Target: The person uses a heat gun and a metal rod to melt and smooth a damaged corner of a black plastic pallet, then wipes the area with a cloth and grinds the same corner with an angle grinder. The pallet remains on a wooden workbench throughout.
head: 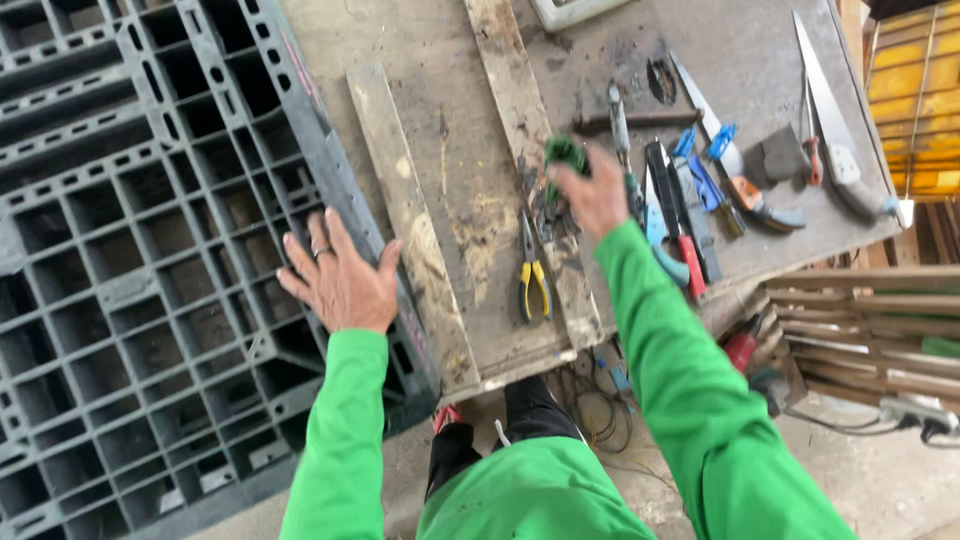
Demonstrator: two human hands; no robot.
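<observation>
Now left hand [338, 282] spread flat on ribbed grey plastic pallet [130, 250]; right hand [597, 195] curled round green-handled tool [562, 156] over rough, scuffed tabletop [470, 180], beside yellow-gripped pliers [532, 280].

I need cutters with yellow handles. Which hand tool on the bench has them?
The pliers lying between the two wooden planks, just left of the right hand. The tools further right have red, blue or dark handles.
</observation>
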